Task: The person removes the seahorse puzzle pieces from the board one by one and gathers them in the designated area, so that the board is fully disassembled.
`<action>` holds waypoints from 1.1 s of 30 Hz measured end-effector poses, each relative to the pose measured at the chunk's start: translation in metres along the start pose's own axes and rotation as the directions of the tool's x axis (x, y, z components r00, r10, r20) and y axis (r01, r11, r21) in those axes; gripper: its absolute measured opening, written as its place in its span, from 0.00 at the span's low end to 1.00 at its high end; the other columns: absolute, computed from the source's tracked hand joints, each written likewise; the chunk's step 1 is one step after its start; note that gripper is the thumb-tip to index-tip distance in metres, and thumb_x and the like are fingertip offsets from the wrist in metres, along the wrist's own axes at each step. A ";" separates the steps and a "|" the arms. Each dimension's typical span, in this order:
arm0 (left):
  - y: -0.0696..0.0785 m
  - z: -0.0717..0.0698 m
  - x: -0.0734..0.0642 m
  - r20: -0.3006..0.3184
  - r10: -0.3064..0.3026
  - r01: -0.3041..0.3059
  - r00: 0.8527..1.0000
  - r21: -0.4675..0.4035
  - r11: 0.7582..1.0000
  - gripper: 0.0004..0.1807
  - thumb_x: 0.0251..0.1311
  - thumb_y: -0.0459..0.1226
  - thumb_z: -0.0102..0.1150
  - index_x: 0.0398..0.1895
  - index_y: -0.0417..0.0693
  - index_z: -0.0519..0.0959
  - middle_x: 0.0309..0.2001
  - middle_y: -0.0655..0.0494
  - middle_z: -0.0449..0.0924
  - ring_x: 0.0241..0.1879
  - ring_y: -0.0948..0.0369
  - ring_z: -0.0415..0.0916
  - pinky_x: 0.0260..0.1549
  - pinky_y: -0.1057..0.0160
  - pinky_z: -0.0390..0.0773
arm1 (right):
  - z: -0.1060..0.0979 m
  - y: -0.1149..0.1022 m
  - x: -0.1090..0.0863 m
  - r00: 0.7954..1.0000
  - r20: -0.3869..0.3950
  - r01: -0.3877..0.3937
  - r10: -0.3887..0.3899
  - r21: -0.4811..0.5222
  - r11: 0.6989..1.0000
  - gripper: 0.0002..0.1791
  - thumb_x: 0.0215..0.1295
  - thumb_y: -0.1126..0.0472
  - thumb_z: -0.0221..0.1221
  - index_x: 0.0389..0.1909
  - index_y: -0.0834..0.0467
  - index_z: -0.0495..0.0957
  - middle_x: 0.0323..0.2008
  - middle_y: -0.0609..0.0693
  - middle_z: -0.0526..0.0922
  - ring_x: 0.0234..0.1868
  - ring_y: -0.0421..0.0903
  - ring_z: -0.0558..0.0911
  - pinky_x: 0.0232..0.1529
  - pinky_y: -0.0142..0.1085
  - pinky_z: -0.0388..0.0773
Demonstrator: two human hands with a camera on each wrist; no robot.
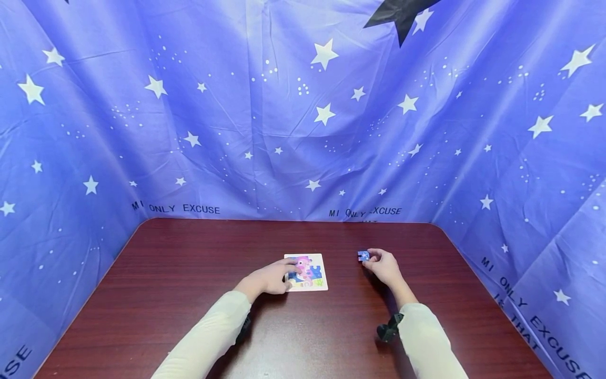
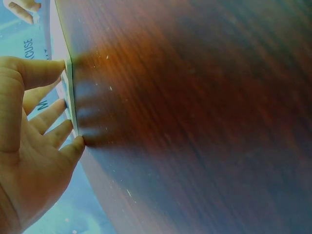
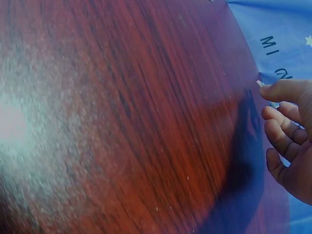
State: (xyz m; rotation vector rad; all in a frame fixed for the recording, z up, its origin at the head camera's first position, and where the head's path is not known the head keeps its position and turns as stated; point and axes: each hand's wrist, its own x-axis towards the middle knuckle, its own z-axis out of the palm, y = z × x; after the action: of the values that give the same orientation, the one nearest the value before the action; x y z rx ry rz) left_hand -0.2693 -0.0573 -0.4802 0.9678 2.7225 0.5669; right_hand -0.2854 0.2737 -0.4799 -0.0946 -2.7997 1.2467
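Starry blue cloth hangs round three sides of a dark red wood worktop, so it's a pretty simple setup. Puzzle board is right under the left hand's fingertips, off to the left of the other hand, with some pink and blue pieces already sitting in it. That left hand isn't gripping anything: fingers are fairly straight and spread over the board's left side, thumb by the near corner. My guess is it's there to stop the board sliding, and staying on one side leaves the rest uncovered. Right hand has a narrow pinch on one blue piece, thumb against fingertips, the other fingers loosely curled. Holding it by the edge probably makes it easier to see and turn. Pose-wise, both forearms reach forward from the near side, left one angled inward with the palm down, right hand lifted a bit off the worktop, its shadow below.
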 end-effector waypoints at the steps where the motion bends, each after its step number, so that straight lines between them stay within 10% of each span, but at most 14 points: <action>1: 0.000 0.000 0.000 0.000 -0.001 0.001 1.000 0.001 1.000 0.26 0.53 0.33 0.52 0.59 0.49 0.73 0.68 0.49 0.61 0.68 0.52 0.58 0.65 0.53 0.62 | -0.001 0.001 0.000 1.000 -0.004 0.003 -0.003 -0.004 1.000 0.25 0.52 0.66 0.62 0.52 0.71 0.73 0.25 0.53 0.78 0.22 0.38 0.72 0.29 0.29 0.69; 33: 0.001 0.000 -0.001 0.006 -0.019 0.019 1.000 -0.016 1.000 0.25 0.54 0.34 0.52 0.59 0.50 0.73 0.69 0.50 0.60 0.68 0.52 0.58 0.65 0.53 0.62 | -0.024 0.017 -0.004 1.000 -0.011 -0.018 0.017 -0.071 0.997 0.25 0.51 0.68 0.58 0.53 0.72 0.73 0.23 0.48 0.74 0.24 0.39 0.71 0.30 0.29 0.67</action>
State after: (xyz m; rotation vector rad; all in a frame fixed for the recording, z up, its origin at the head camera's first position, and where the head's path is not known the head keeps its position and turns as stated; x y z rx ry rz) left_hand -0.2684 -0.0570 -0.4797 0.9369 2.7147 0.5803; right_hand -0.2783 0.3023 -0.4767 -0.1297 -2.8405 1.1469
